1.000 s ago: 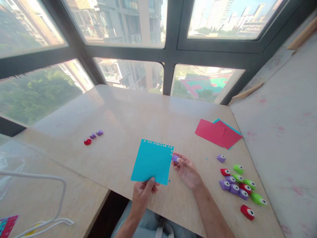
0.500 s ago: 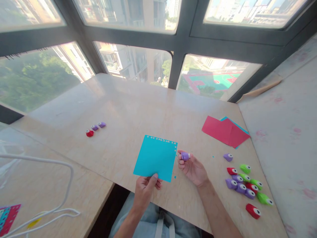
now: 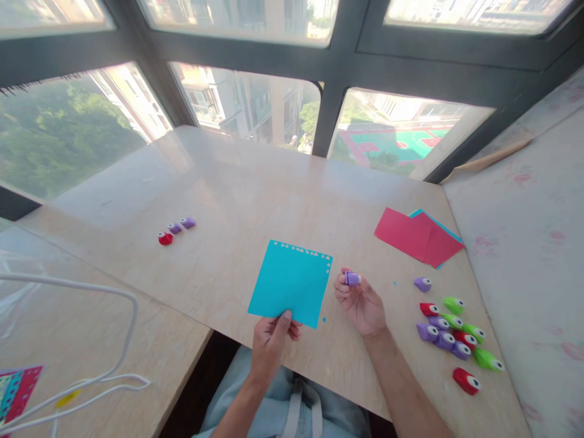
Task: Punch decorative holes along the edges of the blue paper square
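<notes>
A square sheet of blue paper (image 3: 288, 283) is pinched at its lower edge by my left hand (image 3: 272, 339), thumb on top. Small punched holes run along the sheet's top edge and down the upper right corner. Just right of the paper, my right hand (image 3: 362, 307) holds a purple paper punch (image 3: 351, 278) between its fingers, apart from the sheet. A tiny blue scrap (image 3: 324, 319) lies on the table below the paper's right corner.
Several red, green and purple punches (image 3: 444, 340) cluster at the right near the wall. Red paper sheets (image 3: 406, 237) lie behind them. Three more punches (image 3: 174, 228) sit at the left. A white cable (image 3: 114, 295) loops over the left table part, near punched coloured paper (image 3: 22, 389).
My right hand with the punch has moved slightly right and up, a bit farther from the paper's edge. The view has tilted down a little.
</notes>
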{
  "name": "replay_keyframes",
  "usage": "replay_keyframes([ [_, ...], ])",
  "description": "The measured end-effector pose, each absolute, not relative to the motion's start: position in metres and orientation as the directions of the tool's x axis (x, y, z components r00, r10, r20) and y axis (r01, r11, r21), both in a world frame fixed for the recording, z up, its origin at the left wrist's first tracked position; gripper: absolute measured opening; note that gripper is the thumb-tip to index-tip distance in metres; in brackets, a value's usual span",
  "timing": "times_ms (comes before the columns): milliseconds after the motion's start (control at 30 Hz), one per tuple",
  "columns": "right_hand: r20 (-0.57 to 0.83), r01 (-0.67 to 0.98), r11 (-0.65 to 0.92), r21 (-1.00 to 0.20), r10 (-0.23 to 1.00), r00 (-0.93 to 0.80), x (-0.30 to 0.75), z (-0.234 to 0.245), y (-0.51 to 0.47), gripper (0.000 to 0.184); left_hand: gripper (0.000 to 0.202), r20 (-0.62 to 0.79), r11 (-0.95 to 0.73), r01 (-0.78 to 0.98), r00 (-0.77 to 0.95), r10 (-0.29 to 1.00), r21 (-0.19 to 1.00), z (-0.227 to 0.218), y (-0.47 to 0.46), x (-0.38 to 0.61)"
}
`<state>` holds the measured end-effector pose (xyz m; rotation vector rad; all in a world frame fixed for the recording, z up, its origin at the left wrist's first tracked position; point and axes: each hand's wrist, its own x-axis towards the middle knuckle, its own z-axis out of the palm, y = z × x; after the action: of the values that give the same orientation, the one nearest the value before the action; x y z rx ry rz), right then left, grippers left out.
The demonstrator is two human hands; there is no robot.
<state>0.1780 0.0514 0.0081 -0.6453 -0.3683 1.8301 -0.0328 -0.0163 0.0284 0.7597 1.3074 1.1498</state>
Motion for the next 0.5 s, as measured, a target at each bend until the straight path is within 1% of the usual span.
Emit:
replay_keyframes([
  [133,-0.241,-0.795,-0.294,-0.530,0.952,-0.191,0.1803,0.0083,0.0509,0.030,0.048,-0.323,0.299,-0.175,-0.129,0.937,0.938,0.0290,-0.0151,-0.0300],
  [300,-0.250,-0.776,-0.361,-0.517,0.931,-0.266,0.1779,0.0103,0.0497,0.035,0.050,-0.332,0.306,-0.162,-0.172,0.927,0.938,0.0288,-0.0170,-0.0269],
  [367,-0.252,-0.760,-0.365,-0.537,0.930,-0.268,0.1762,0.0117,0.0505,0.037,0.051,-0.339,0.312,-0.167,-0.174,0.925,0.935,0.0289,-0.0181,-0.0257],
  [500,-0.257,-0.716,-0.319,-0.620,0.946,-0.199,0.1734,0.0154,0.0532,0.039,0.052,-0.345,0.322,-0.155,-0.158,0.925,0.934,0.0301,-0.0191,-0.0246],
])
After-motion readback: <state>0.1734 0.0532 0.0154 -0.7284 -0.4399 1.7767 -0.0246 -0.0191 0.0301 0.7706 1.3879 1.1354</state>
